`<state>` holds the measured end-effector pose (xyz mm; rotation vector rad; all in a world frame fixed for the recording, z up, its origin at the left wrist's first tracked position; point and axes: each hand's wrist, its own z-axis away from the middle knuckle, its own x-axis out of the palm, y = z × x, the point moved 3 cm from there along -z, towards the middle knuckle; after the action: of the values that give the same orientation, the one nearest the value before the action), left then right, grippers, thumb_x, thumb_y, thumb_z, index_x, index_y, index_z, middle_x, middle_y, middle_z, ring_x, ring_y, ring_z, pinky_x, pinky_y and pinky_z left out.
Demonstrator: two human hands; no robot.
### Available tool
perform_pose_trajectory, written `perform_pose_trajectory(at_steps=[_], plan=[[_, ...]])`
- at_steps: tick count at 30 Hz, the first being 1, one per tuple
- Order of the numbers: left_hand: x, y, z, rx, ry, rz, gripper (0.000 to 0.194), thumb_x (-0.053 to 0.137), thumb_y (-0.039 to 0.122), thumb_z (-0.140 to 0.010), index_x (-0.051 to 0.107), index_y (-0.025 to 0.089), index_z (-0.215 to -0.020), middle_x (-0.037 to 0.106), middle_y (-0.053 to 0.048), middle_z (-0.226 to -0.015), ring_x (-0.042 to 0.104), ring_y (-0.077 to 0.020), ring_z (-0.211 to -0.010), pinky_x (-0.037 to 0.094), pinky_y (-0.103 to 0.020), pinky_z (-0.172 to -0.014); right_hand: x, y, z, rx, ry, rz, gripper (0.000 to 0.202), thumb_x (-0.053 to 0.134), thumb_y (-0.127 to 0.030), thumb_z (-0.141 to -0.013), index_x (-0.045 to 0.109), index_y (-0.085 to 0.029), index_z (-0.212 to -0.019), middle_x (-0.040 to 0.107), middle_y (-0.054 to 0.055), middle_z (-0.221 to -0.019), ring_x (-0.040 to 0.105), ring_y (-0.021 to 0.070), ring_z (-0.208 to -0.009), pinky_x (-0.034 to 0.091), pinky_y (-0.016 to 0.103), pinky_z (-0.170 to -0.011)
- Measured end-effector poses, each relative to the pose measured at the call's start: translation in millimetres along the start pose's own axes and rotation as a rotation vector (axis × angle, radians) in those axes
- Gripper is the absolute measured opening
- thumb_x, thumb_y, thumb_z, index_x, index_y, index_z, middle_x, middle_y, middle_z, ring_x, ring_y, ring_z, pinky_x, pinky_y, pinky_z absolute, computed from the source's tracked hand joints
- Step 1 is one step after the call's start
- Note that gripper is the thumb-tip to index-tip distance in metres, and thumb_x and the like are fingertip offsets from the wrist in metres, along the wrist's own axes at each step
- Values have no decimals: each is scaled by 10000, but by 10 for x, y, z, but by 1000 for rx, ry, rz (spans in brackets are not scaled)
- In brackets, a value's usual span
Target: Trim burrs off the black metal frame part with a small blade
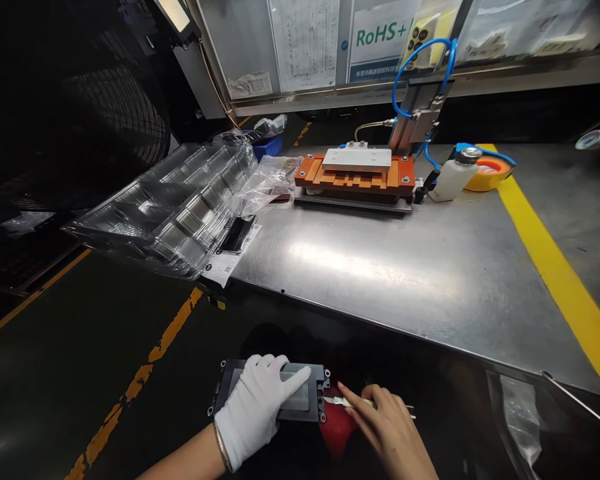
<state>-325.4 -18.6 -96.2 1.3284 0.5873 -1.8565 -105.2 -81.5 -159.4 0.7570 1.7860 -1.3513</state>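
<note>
A: Report hands.
B: My gloved left hand [254, 408] lies flat, fingers extended, on the dark framed panel [270, 397] below the worktop [405, 273] edge. My bare right hand [387, 427] pinches tweezers [347, 402] just beside the panel's right edge.

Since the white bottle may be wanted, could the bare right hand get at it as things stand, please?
Probably yes, though it is a long stretch: the right hand holds a small tool, and only bare steel table lies before the white bottle.
</note>
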Motion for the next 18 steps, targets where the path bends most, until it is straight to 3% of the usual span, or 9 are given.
perform_pose_trajectory(at_steps=[7, 14, 18], plan=[[-153, -1, -21, 124, -82, -6, 828, 625, 187, -627, 301, 350, -1372, 523, -118, -1197, 548, -299, -952, 447, -472, -794, -20, 63, -15, -78, -49, 67, 460, 513, -356, -920, 412, -420, -1365, 605, 12, -867, 596, 136, -741, 534, 290, -656], [-329, -18, -89, 281, -195, -44, 839, 703, 218, -543, 365, 332, -1302, 538, -103, -1128, 546, -301, -879, 458, -459, -720, -96, 47, -67, -204, -50, 57, 470, 518, -295, -922, 417, -380, -1373, 602, 23, -863, 595, 134, -732, 537, 283, -629], [-378, -27, -94, 378, -224, -71, 769, 717, 284, -580, 389, 330, -1273, 549, -95, -1098, 543, -305, -880, 457, -461, -708, -81, 63, -73, -178, -92, 15, 444, 496, -327, -930, 418, -446, -1350, 621, 17, -887, 611, 151, -766, 543, 311, -652]])
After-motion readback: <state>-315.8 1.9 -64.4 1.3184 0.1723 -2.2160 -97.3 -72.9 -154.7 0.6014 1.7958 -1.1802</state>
